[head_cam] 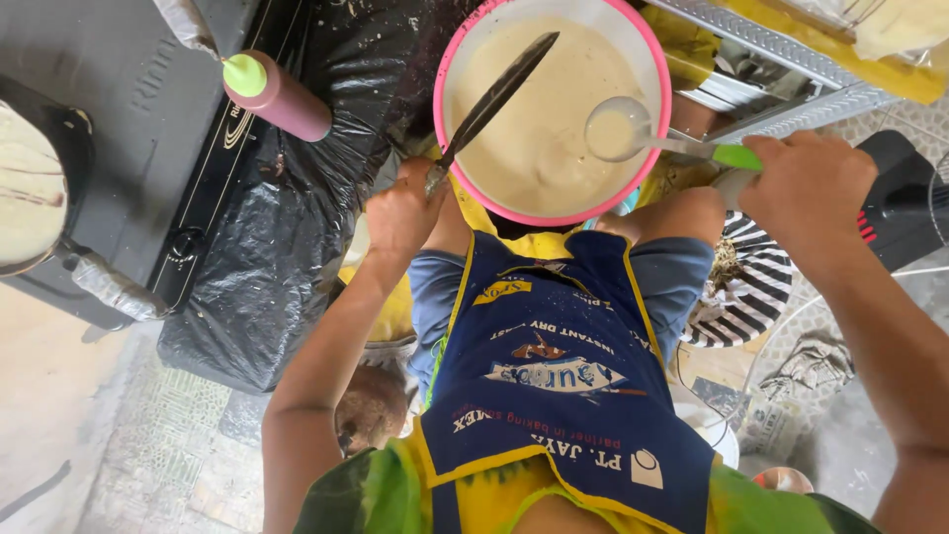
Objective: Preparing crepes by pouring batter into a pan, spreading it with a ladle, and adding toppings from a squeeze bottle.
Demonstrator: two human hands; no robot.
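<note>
A pink-rimmed bowl (656,129) full of pale batter rests in front of my knees. My left hand (400,213) grips a long dark flat blade (494,94) by its lower end, and the blade slants up over the batter. My right hand (806,188) holds the green handle of a metal ladle (618,129), whose cup sits filled just above the batter at the bowl's right side. I wear a blue printed apron (559,386) over blue shorts.
A dark stove (129,129) with a round pan (30,183) stands at the left, beside a black plastic sheet (267,257). A maroon squeeze bottle with a green cap (277,97) lies on it. A striped plate (751,287) and a metal rack (781,59) are at the right.
</note>
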